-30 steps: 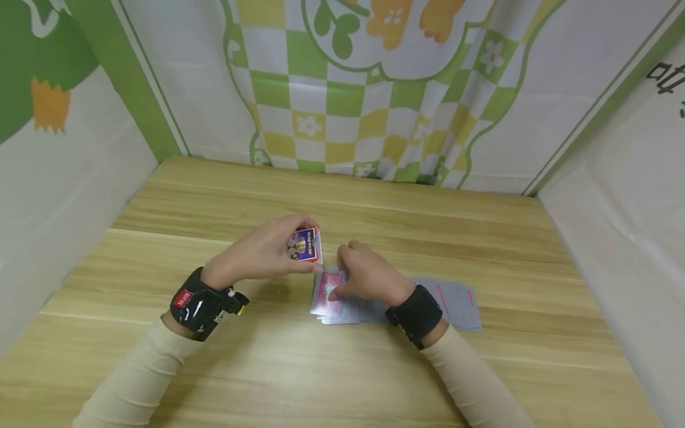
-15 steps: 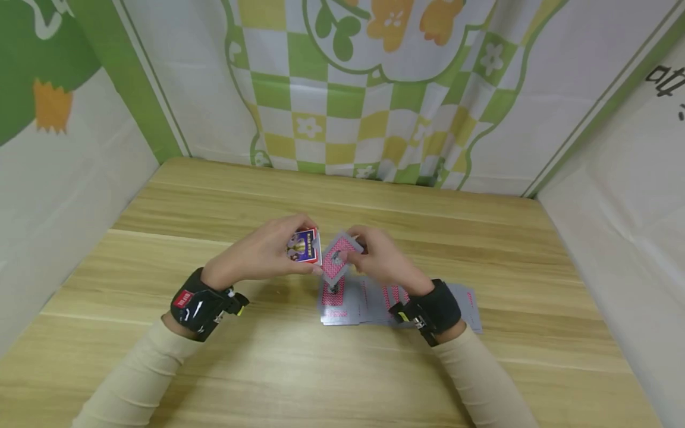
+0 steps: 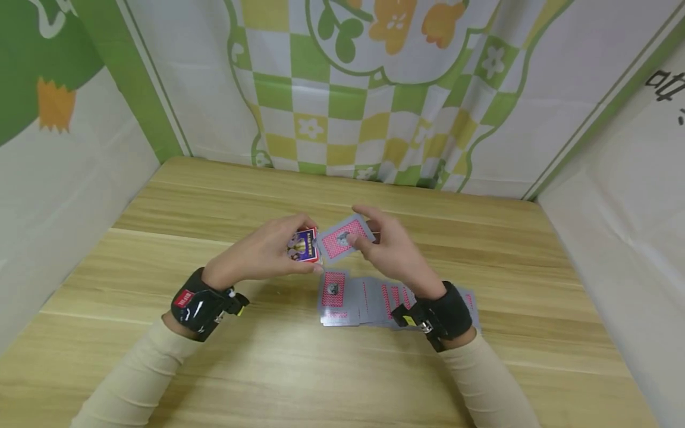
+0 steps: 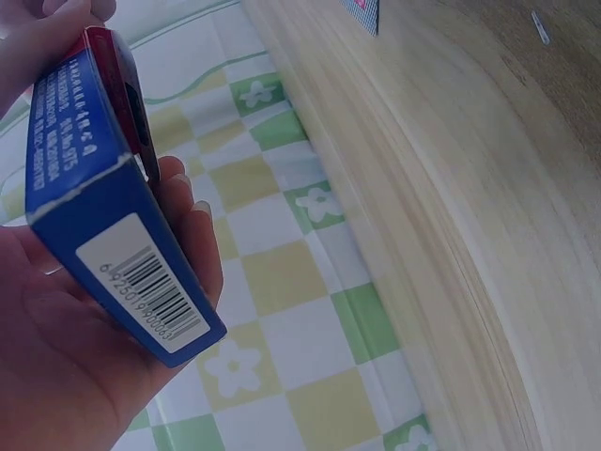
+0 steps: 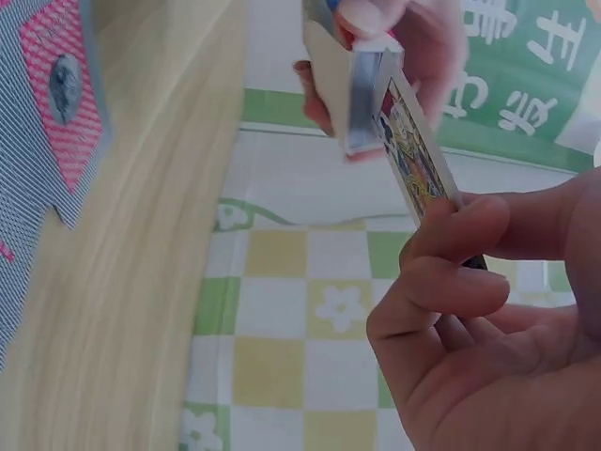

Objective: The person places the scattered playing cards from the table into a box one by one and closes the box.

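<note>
My left hand (image 3: 267, 246) grips a small card box (image 3: 304, 245) with a dark blue front and red edges. A barcode shows on the box's blue end (image 4: 146, 287) in the left wrist view. Its open end (image 5: 366, 99) faces my right hand. Between thumb and fingers, my right hand (image 3: 387, 246) pinches a playing card (image 3: 342, 239), its red patterned back up. The far end of that card reaches right to the box's opening, and its colourful picture side (image 5: 413, 150) shows in the right wrist view. Below both hands lies an overlapping row of playing cards (image 3: 334, 294), backs up.
The cards stretch rightward along the wooden table (image 3: 257, 368), partly under my right wrist. A checkered curtain (image 3: 342, 119) hangs at the table's back edge. White cloth walls (image 3: 615, 196) stand at both sides. Each wrist wears a black strap (image 3: 198, 303) with a small camera.
My right hand has picked a card off the row's left end, raised it and turned it toward the box's opening. The left hand keeps the box nearly still.
</note>
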The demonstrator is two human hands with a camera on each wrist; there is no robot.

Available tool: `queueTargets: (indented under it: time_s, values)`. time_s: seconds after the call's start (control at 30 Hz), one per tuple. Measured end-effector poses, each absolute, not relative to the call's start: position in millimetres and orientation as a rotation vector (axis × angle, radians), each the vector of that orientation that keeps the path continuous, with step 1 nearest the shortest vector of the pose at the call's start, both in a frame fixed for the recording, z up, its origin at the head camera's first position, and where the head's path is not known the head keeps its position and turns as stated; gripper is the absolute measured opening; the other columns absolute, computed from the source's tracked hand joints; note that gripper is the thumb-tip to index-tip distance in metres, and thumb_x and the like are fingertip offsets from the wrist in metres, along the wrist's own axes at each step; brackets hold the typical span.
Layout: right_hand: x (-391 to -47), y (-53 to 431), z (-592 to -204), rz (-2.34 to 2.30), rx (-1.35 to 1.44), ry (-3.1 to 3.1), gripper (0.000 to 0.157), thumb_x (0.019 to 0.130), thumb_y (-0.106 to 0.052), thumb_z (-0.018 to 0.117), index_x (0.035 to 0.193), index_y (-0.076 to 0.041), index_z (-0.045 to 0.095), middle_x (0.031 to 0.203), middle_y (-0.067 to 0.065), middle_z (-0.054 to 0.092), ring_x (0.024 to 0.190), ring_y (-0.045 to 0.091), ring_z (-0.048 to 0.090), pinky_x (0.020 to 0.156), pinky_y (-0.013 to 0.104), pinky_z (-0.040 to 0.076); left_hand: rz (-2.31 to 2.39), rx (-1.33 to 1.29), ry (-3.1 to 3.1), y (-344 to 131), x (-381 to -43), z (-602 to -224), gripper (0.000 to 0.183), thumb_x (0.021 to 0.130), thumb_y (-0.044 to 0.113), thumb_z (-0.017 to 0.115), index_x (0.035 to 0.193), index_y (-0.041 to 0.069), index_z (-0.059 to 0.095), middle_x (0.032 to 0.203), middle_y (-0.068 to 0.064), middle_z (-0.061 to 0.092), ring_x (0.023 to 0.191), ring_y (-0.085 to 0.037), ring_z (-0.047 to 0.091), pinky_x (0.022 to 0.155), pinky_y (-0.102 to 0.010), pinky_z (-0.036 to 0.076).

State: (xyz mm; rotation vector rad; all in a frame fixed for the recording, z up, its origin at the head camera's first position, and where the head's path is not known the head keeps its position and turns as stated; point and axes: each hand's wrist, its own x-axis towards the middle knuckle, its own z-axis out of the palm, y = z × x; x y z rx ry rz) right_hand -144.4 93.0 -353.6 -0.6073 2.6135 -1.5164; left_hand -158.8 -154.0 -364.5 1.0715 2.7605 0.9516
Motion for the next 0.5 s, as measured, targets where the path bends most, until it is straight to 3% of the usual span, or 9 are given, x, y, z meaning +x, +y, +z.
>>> queueTargets:
  time_s: [0.27,0.4,0.5]
  values:
    - [-137.0,74.9,-365.2,-1.661,-0.477,2.605,0.047,0.087,-0.014,0.069,0.129,-0.009,0.048,0.056,0.005,0.049,0.049,0.017,0.056,0.04,0.026,0.034,0.971,1.069,2.754,-151.2,-156.1,-363.7,0.067,0.071,0.048,0.078,0.118,0.011,0.049,0.096,0.001,0.057,0.075,-0.011,0.055,0.058,-0.03,0.051]
    - [-132.4,65.8,-370.6,-1.597,-0.62,2.601,0.041,0.092,-0.014,0.061,0.13,-0.005,0.05,0.061,0.004,0.056,0.053,0.015,0.059,0.041,0.026,0.034,0.979,1.103,2.746,-150.2,-155.7,-363.5,0.068,0.07,0.049,0.078,0.118,0.01,0.049,0.099,0.001,0.057,0.078,-0.011,0.055,0.06,-0.03,0.052]
    - [-131.1,62.6,-374.0,-1.535,-0.697,2.594,0.036,0.097,-0.012,0.054,0.133,-0.008,0.051,0.076,0.004,0.065,0.059,0.012,0.058,0.044,0.027,0.035,0.979,1.145,2.735,-148.8,-156.1,-363.9,0.068,0.069,0.05,0.078,0.118,0.012,0.049,0.103,0.002,0.056,0.083,-0.011,0.055,0.064,-0.03,0.052]
